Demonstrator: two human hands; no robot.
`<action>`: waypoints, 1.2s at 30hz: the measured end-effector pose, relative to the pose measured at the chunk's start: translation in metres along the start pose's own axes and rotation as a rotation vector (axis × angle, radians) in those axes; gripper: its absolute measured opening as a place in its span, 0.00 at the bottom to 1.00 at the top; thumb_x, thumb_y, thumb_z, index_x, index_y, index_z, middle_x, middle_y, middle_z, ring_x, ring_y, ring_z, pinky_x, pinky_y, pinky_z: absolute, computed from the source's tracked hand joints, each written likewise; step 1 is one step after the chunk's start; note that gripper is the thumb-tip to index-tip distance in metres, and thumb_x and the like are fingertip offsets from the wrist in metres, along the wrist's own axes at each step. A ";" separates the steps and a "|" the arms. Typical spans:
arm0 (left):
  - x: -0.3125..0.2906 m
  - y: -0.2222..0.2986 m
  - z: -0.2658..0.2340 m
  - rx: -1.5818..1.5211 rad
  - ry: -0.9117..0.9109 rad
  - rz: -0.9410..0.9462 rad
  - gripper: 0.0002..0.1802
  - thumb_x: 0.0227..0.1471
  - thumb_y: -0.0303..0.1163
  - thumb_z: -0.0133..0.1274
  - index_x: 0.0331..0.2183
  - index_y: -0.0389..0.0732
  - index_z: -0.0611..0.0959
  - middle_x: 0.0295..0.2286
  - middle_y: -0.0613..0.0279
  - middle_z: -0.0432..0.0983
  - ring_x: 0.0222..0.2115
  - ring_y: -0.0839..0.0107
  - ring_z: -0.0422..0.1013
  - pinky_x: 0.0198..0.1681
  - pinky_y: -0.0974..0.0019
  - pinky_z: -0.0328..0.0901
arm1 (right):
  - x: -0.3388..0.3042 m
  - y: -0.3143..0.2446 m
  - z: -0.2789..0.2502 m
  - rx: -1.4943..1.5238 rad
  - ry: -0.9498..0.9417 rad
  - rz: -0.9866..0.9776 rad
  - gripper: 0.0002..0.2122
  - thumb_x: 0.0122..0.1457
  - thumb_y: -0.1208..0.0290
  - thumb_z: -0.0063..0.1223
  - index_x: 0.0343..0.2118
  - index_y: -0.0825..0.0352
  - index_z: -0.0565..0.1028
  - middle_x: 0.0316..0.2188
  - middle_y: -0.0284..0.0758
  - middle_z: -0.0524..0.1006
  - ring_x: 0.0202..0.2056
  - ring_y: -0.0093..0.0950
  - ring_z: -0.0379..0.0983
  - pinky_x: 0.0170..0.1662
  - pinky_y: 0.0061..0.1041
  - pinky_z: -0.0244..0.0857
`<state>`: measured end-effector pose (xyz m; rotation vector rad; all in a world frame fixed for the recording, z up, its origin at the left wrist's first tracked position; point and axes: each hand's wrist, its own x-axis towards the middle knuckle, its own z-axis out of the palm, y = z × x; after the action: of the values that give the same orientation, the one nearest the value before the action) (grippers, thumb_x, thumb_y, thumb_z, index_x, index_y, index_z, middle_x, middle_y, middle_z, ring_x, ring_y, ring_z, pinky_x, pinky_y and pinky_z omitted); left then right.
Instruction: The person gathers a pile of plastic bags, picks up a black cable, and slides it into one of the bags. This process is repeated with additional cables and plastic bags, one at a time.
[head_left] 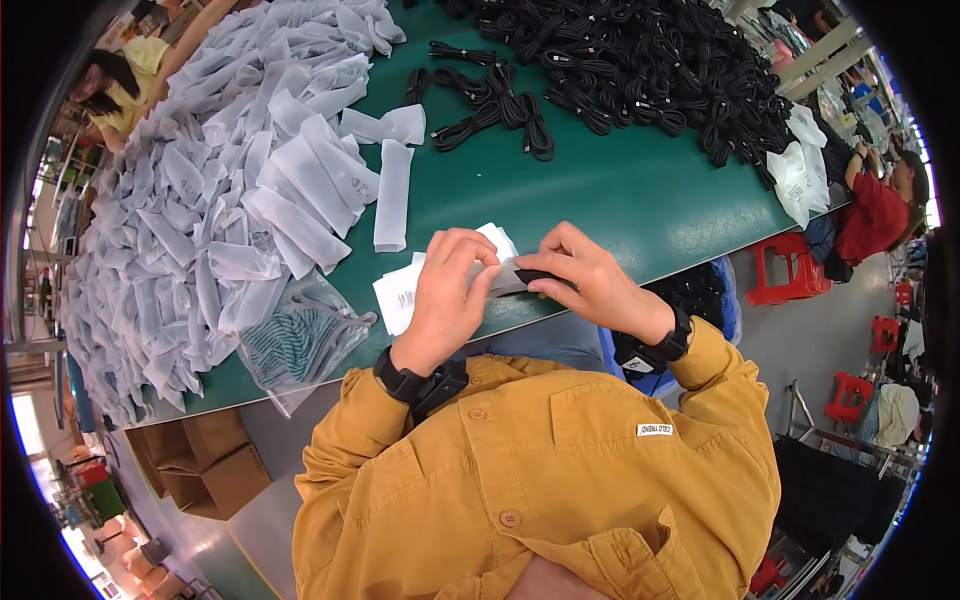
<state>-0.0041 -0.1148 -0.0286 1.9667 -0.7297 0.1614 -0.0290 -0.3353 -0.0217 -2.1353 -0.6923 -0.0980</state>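
Note:
At the front edge of the green table, my left hand (447, 285) is closed, its thumb and fingertips pinching a frosted plastic bag (507, 281). My right hand (592, 278) grips a black coiled cable (540, 275) between thumb and fingers, its end at the bag's mouth. How far the cable reaches inside is hidden by my fingers. White printed paper slips (397, 297) lie under and beside my left hand, and more show just behind the bag. A flat frosted bag (393, 195) lies beyond my left hand.
A large heap of frosted bags (190, 230) covers the table's left side. Tied black cables (640, 70) are piled at the far right. A clear bag with teal striped fabric (300, 340) sits at the front edge. Below are a blue-lined bin (730, 300), cardboard boxes (205, 465) and red stools (785, 270). Other people work nearby.

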 end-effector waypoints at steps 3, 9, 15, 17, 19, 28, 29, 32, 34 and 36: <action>0.003 0.004 -0.005 -0.057 0.014 -0.066 0.04 0.50 0.20 0.54 0.30 0.36 0.75 0.35 0.58 0.73 0.39 0.63 0.69 0.42 0.65 0.65 | 0.010 -0.015 0.000 0.034 0.073 -0.021 0.08 0.55 0.81 0.55 0.39 0.70 0.78 0.35 0.37 0.72 0.31 0.24 0.70 0.33 0.20 0.66; 0.022 0.001 -0.058 -0.694 0.187 -0.304 0.03 0.57 0.26 0.52 0.33 0.38 0.76 0.43 0.62 0.74 0.44 0.74 0.68 0.48 0.70 0.62 | 0.048 -0.004 -0.003 0.235 0.389 -0.128 0.13 0.53 0.83 0.55 0.42 0.64 0.77 0.37 0.35 0.71 0.33 0.27 0.71 0.34 0.22 0.67; 0.032 -0.001 -0.113 -0.517 0.387 -0.223 0.04 0.59 0.28 0.50 0.35 0.38 0.76 0.40 0.63 0.75 0.36 0.78 0.68 0.41 0.74 0.62 | 0.127 0.012 0.030 -0.253 0.028 -0.460 0.17 0.48 0.83 0.54 0.42 0.60 0.76 0.45 0.36 0.71 0.37 0.33 0.73 0.38 0.28 0.70; 0.035 -0.005 -0.130 -0.532 0.392 -0.295 0.05 0.60 0.29 0.50 0.35 0.38 0.75 0.36 0.64 0.76 0.31 0.79 0.68 0.37 0.74 0.63 | 0.147 0.018 0.057 -0.318 -0.020 -0.545 0.17 0.47 0.81 0.54 0.42 0.59 0.76 0.45 0.36 0.72 0.37 0.36 0.74 0.39 0.32 0.70; 0.027 -0.014 -0.147 -0.494 0.406 -0.335 0.05 0.60 0.29 0.50 0.35 0.37 0.75 0.34 0.64 0.76 0.30 0.78 0.68 0.36 0.74 0.63 | 0.162 0.029 0.082 -0.363 -0.195 -0.709 0.14 0.47 0.79 0.53 0.39 0.62 0.76 0.44 0.38 0.73 0.34 0.39 0.73 0.38 0.34 0.69; 0.014 -0.063 -0.177 -0.761 0.584 -0.385 0.08 0.60 0.30 0.49 0.36 0.35 0.73 0.32 0.60 0.74 0.32 0.72 0.72 0.39 0.66 0.69 | 0.250 0.006 0.085 -0.241 0.011 -0.367 0.05 0.51 0.77 0.52 0.32 0.70 0.73 0.36 0.44 0.74 0.34 0.45 0.73 0.37 0.38 0.68; 0.017 -0.070 -0.181 -0.775 0.612 -0.348 0.08 0.60 0.31 0.50 0.37 0.35 0.73 0.33 0.59 0.75 0.34 0.71 0.73 0.40 0.65 0.70 | 0.264 0.004 0.087 -0.138 0.059 -0.362 0.05 0.51 0.76 0.53 0.31 0.70 0.73 0.35 0.45 0.74 0.34 0.45 0.73 0.37 0.38 0.69; 0.014 -0.096 -0.193 -0.616 0.685 -0.364 0.10 0.60 0.31 0.51 0.39 0.33 0.72 0.37 0.55 0.74 0.39 0.68 0.73 0.45 0.62 0.69 | 0.286 0.004 0.093 0.075 0.141 -0.360 0.07 0.52 0.73 0.56 0.30 0.71 0.73 0.33 0.46 0.74 0.34 0.46 0.73 0.36 0.38 0.69; 0.010 -0.100 -0.197 -0.536 0.725 -0.377 0.12 0.59 0.31 0.51 0.40 0.32 0.72 0.39 0.54 0.73 0.42 0.67 0.73 0.47 0.60 0.69 | 0.280 0.017 0.085 -0.355 0.243 -0.207 0.11 0.49 0.67 0.61 0.30 0.70 0.76 0.31 0.47 0.75 0.35 0.46 0.74 0.37 0.38 0.71; -0.003 -0.098 -0.195 -0.352 0.632 -0.418 0.14 0.58 0.29 0.52 0.44 0.31 0.72 0.44 0.53 0.73 0.46 0.66 0.71 0.51 0.62 0.66 | 0.265 0.031 0.064 -0.661 0.085 0.056 0.12 0.49 0.64 0.61 0.30 0.69 0.77 0.32 0.47 0.76 0.36 0.46 0.74 0.38 0.39 0.72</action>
<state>0.0855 0.0835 -0.0070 1.5561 0.0668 0.3520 0.1989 -0.1843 -0.0021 -2.7552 -0.6003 -0.4361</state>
